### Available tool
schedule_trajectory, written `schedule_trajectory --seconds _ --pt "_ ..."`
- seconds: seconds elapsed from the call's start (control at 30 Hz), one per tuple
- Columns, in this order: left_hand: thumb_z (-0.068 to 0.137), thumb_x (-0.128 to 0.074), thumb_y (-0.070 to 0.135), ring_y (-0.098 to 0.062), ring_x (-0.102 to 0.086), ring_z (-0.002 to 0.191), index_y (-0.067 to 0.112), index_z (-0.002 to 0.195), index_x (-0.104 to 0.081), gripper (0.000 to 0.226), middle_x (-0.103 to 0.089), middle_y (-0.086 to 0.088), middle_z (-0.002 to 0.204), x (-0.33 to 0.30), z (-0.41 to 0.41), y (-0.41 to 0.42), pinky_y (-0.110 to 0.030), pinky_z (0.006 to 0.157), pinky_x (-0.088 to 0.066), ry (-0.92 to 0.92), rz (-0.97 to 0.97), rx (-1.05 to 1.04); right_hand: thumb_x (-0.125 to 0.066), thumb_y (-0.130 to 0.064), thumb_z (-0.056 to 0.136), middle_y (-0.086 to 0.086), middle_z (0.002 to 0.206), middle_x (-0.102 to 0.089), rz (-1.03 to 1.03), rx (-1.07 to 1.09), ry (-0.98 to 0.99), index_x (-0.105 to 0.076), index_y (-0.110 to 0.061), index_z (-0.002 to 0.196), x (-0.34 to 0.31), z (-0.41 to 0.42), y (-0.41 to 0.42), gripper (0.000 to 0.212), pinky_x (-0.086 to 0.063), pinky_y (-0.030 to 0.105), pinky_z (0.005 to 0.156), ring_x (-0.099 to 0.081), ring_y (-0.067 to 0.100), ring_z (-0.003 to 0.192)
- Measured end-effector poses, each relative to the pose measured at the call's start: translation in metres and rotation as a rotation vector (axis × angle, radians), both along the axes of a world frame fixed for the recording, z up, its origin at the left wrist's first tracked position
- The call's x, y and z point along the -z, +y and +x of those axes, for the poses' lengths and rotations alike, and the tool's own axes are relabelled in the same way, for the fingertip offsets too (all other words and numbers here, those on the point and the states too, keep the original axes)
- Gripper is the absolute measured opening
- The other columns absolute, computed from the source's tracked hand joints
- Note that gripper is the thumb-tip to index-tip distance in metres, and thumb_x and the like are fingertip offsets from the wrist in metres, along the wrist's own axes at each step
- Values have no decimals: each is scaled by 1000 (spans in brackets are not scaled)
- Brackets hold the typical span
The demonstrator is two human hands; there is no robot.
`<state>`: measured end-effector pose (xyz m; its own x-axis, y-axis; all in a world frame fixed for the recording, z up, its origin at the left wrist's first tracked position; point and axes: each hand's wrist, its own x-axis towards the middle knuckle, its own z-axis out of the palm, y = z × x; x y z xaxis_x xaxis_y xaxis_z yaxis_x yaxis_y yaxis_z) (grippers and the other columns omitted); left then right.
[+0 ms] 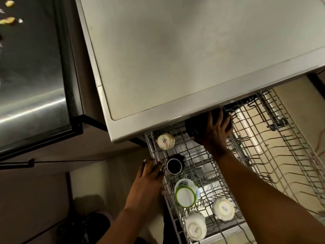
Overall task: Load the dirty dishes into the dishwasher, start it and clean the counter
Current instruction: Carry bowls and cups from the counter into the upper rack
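The dishwasher's upper wire rack (pixel 198 166) is pulled out below the counter. My right hand (pixel 217 132) grips a black bowl (pixel 195 126) at the rack's far end, partly hidden under the counter edge. My left hand (pixel 151 175) holds the rack's left rim next to a black mug (pixel 174 166). A white cup (pixel 165 141) lies further back. A green-rimmed cup (pixel 186 193) and two white cups (pixel 223 209) (pixel 195 225) stand upside down near the front.
The grey counter (pixel 175 59) overhangs the rack. A steel sink (pixel 29 71) at the left holds yellow food scraps (pixel 8 20). The lower rack (pixel 288 148) with plate tines shows at the right. Cabinet fronts lie at the lower left.
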<state>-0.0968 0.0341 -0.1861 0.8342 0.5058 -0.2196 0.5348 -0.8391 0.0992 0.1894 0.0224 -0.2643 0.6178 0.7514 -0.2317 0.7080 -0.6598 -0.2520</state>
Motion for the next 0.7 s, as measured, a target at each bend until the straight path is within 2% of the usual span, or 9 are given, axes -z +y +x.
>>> schedule_trajectory --seconds 0.1,0.17,0.23,0.3,0.37,0.43,0.5,0.63,0.7 --pt "45 -87 49 -29 -41 124 18 99 -74 64 -64 -2 121 0 1 2 -48 100 -45 -2 -19 -4 -76 -69 58 16 161 7 58 -1 29 -6 -24 155 -3 1 -7 127 4 71 104 13 44 145" --pt "46 -89 44 -29 -40 125 20 104 -72 65 -62 -1 123 1 1 1 -47 99 -46 -5 -46 -18 -67 -71 67 14 161 0 161 81 28 -16 -23 153 -12 -2 -11 111 5 65 106 7 41 146" --pt "50 -89 40 -28 -41 126 22 111 -68 66 -60 -1 127 -2 -1 -1 -46 98 -46 -26 -73 -40 -63 -57 82 17 158 -18 284 187 -35 -34 -16 144 -25 -11 -17 80 -11 68 110 -14 42 144" --pt "57 -87 35 -27 -45 126 23 115 -65 64 -56 -2 132 -6 -5 -4 -45 96 -47 -70 -78 -58 -62 -35 88 20 147 -37 384 235 -146 -47 -11 128 -39 -27 -26 49 -31 64 101 -35 43 131" --pt "66 -82 28 -25 -43 128 25 122 -59 60 -50 -2 138 -10 -14 -7 -45 99 -45 -143 -105 -84 -61 -22 87 22 136 -45 435 172 -196 -50 -11 116 -54 -54 -38 34 -35 57 97 -42 41 120" --pt "72 -77 23 -25 -42 127 26 125 -53 59 -46 -2 140 -17 -26 -8 -45 100 -45 -194 -128 -108 -65 -17 84 23 129 -49 440 89 -173 -54 -11 111 -66 -84 -50 30 -36 55 94 -46 40 114" --pt "69 -78 22 -25 -46 121 26 121 -50 60 -49 -2 136 -25 -40 -7 -43 94 -49 -222 -97 -114 -67 -14 79 21 125 -50 436 18 -156 -59 -11 108 -76 -115 -60 30 -40 54 91 -48 38 111" --pt "73 -71 18 -29 -51 121 21 124 -52 54 -49 -7 139 -44 -86 -9 -43 97 -47 -247 -40 -189 -49 -22 80 20 127 -51 498 -100 -85 -65 -12 111 -103 -185 -70 36 -38 51 90 -47 41 113" --pt "71 -70 18 -30 -53 121 20 125 -55 56 -49 -8 140 -55 -120 -9 -41 99 -47 -258 14 -261 -47 -25 79 17 129 -50 541 -198 -53 -62 -18 113 -117 -220 -68 38 -35 48 90 -46 38 113"
